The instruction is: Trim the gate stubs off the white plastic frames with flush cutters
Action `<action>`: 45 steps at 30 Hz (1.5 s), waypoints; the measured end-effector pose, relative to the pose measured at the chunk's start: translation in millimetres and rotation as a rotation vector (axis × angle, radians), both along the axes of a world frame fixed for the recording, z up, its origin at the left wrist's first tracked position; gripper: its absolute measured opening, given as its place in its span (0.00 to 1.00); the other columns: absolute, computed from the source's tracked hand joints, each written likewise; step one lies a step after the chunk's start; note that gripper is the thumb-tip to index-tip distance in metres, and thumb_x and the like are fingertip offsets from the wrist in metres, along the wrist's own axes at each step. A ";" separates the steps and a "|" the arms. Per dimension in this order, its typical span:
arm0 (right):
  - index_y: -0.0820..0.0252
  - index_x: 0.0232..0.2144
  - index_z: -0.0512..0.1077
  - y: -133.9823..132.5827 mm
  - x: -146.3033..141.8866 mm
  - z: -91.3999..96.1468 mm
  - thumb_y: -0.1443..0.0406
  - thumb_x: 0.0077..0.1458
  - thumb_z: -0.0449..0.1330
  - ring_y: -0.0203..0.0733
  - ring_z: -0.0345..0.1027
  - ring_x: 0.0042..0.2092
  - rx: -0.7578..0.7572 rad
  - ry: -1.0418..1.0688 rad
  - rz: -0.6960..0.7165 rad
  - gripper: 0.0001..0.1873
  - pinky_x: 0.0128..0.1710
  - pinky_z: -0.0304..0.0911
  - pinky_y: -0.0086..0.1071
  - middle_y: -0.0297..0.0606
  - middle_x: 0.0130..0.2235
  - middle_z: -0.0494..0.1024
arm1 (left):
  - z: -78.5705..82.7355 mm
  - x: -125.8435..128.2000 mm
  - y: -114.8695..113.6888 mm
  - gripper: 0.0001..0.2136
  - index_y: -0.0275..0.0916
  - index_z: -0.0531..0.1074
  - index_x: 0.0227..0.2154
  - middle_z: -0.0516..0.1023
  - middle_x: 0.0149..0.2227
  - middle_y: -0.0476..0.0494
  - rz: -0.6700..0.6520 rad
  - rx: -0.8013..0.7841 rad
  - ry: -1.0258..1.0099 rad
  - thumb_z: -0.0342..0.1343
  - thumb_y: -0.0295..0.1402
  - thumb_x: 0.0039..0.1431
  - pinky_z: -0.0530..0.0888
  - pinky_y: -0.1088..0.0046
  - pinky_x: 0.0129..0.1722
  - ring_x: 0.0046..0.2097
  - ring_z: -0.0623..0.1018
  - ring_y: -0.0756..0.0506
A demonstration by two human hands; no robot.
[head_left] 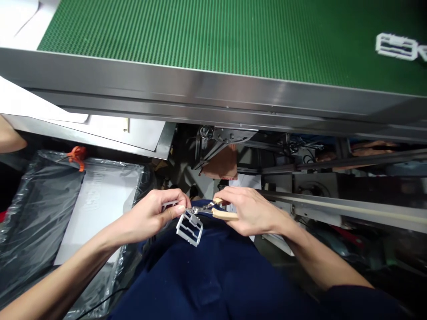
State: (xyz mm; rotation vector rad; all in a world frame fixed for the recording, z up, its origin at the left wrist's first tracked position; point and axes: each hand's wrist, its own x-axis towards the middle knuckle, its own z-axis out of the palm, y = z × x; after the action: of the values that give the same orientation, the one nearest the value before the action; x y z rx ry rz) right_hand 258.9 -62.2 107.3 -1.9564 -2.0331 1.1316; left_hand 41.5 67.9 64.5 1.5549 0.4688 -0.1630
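Note:
In front of my dark blue clothing, my left hand (pixel 163 211) pinches a white plastic frame part (pixel 190 227) by its upper end. The frame hangs tilted below my fingertips, with thin crossbars inside it. My right hand (pixel 250 209) is wrapped round the cream-coloured handles of a pair of cutting pliers (pixel 225 215). Their metal jaws point left and meet the top of the part beside my left thumb. Whether the jaws are closed on the plastic I cannot tell.
A green ribbed conveyor belt (pixel 207 35) with a metal side rail (pixel 200 84) runs across the top. Another white frame part (pixel 396 46) lies on its right end. At left, an orange-handled tool (pixel 77 156) rests on a plastic-lined container (pixel 43 200). Another person's arm (pixel 10 137) shows at the left edge.

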 end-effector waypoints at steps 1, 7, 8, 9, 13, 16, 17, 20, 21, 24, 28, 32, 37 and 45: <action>0.59 0.33 0.66 1.7 0.8 6.9 0.65 0.49 0.56 0.37 0.60 0.32 -0.018 -0.059 0.034 0.06 0.30 0.51 0.30 0.34 0.32 0.70 | 0.8 1.0 0.4 0.13 0.38 0.64 0.29 0.72 0.34 0.47 -0.006 0.001 0.001 0.47 0.41 0.62 0.65 0.72 0.35 0.35 0.69 0.48; 0.60 0.33 0.65 12.6 -3.0 30.3 0.67 0.43 0.54 0.42 0.61 0.32 -0.051 -0.315 0.204 0.11 0.31 0.52 0.34 0.38 0.32 0.69 | 6.3 7.6 2.6 0.13 0.38 0.66 0.30 0.72 0.32 0.48 -0.039 0.020 0.015 0.47 0.43 0.62 0.66 0.73 0.34 0.34 0.68 0.48; 0.60 0.33 0.65 13.8 -3.3 32.7 0.67 0.44 0.53 0.43 0.61 0.33 -0.053 -0.338 0.221 0.10 0.31 0.52 0.34 0.38 0.32 0.68 | 6.9 8.6 2.6 0.13 0.38 0.67 0.30 0.72 0.32 0.48 -0.038 0.028 0.020 0.47 0.43 0.61 0.66 0.73 0.34 0.34 0.68 0.48; 0.60 0.32 0.65 14.9 -3.4 34.8 0.67 0.44 0.53 0.43 0.61 0.33 -0.052 -0.356 0.232 0.09 0.31 0.52 0.35 0.39 0.32 0.68 | 7.5 9.4 2.4 0.13 0.38 0.67 0.30 0.72 0.32 0.47 -0.037 0.035 0.021 0.47 0.43 0.61 0.66 0.73 0.34 0.34 0.69 0.47; 0.60 0.30 0.63 18.2 -2.8 41.2 0.67 0.43 0.54 0.43 0.61 0.32 -0.043 -0.385 0.261 0.07 0.31 0.53 0.35 0.40 0.32 0.68 | 10.0 11.5 1.5 0.13 0.38 0.68 0.30 0.73 0.31 0.48 -0.032 0.067 0.020 0.47 0.43 0.61 0.66 0.74 0.33 0.33 0.69 0.47; 0.60 0.29 0.63 20.3 -2.9 44.4 0.67 0.43 0.54 0.43 0.62 0.32 -0.038 -0.389 0.287 0.06 0.30 0.52 0.36 0.40 0.30 0.67 | 11.9 12.0 1.4 0.13 0.39 0.69 0.31 0.74 0.31 0.48 -0.035 0.084 0.020 0.47 0.42 0.61 0.66 0.75 0.33 0.33 0.71 0.47; 0.60 0.29 0.63 20.9 -3.1 45.4 0.67 0.43 0.54 0.43 0.62 0.32 -0.032 -0.393 0.292 0.06 0.30 0.52 0.36 0.40 0.30 0.67 | 12.3 12.3 1.5 0.13 0.39 0.69 0.31 0.74 0.32 0.48 -0.041 0.088 0.020 0.47 0.42 0.61 0.66 0.75 0.33 0.33 0.71 0.47; 0.61 0.30 0.63 22.1 -4.4 48.9 0.67 0.44 0.54 0.45 0.63 0.33 0.001 -0.412 0.301 0.06 0.31 0.52 0.36 0.42 0.32 0.68 | 12.5 13.9 2.2 0.13 0.39 0.69 0.32 0.74 0.31 0.48 -0.060 0.105 0.027 0.46 0.42 0.62 0.66 0.75 0.33 0.33 0.71 0.47; 0.61 0.30 0.64 22.5 -5.0 50.4 0.67 0.44 0.54 0.45 0.63 0.33 0.012 -0.419 0.307 0.06 0.31 0.52 0.37 0.42 0.31 0.68 | 12.4 14.6 2.4 0.13 0.39 0.68 0.32 0.74 0.31 0.49 -0.065 0.113 0.032 0.46 0.42 0.62 0.66 0.75 0.32 0.33 0.70 0.47; 0.61 0.28 0.65 24.6 -6.8 55.6 0.68 0.43 0.55 0.45 0.63 0.31 0.024 -0.443 0.334 0.05 0.29 0.51 0.36 0.42 0.29 0.68 | 12.5 16.7 2.8 0.13 0.39 0.67 0.30 0.73 0.30 0.50 -0.079 0.134 0.042 0.45 0.42 0.62 0.65 0.75 0.32 0.32 0.69 0.48; 0.61 0.23 0.66 32.8 -10.1 61.2 0.69 0.41 0.57 0.43 0.63 0.25 0.042 -0.468 0.364 0.02 0.26 0.49 0.35 0.43 0.25 0.68 | 13.8 17.0 1.9 0.13 0.39 0.63 0.26 0.68 0.27 0.51 -0.089 0.162 0.053 0.45 0.41 0.62 0.62 0.75 0.28 0.29 0.65 0.49; 0.61 0.14 0.62 49.8 -15.3 63.8 0.70 0.37 0.59 0.39 0.60 0.19 0.009 -0.398 0.376 0.08 0.24 0.48 0.33 0.36 0.15 0.60 | 12.5 16.3 1.0 0.13 0.39 0.63 0.26 0.65 0.25 0.52 -0.077 0.152 0.076 0.45 0.41 0.61 0.60 0.75 0.26 0.28 0.62 0.50; 0.60 0.12 0.60 62.5 -9.6 61.3 0.69 0.38 0.60 0.35 0.56 0.17 -0.128 -0.350 0.327 0.11 0.21 0.45 0.31 0.35 0.13 0.59 | 4.3 16.0 -2.9 0.13 0.38 0.65 0.27 0.65 0.26 0.51 0.046 0.019 0.079 0.48 0.43 0.60 0.61 0.74 0.27 0.29 0.62 0.49; 0.59 0.21 0.67 23.8 42.3 22.8 0.60 0.52 0.55 0.36 0.54 0.18 -0.255 -0.447 -0.037 0.12 0.20 0.43 0.31 0.36 0.18 0.66 | -21.9 9.8 -22.4 0.16 0.41 0.67 0.46 0.74 0.45 0.43 0.231 -0.354 0.014 0.55 0.41 0.56 0.67 0.70 0.45 0.46 0.72 0.44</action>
State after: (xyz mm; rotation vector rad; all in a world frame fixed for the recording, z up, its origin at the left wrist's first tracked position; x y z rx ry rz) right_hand 301.2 -38.4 130.2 -2.5585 -2.1200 1.0644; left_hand 51.3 45.5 42.6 1.1450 0.5925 -0.0732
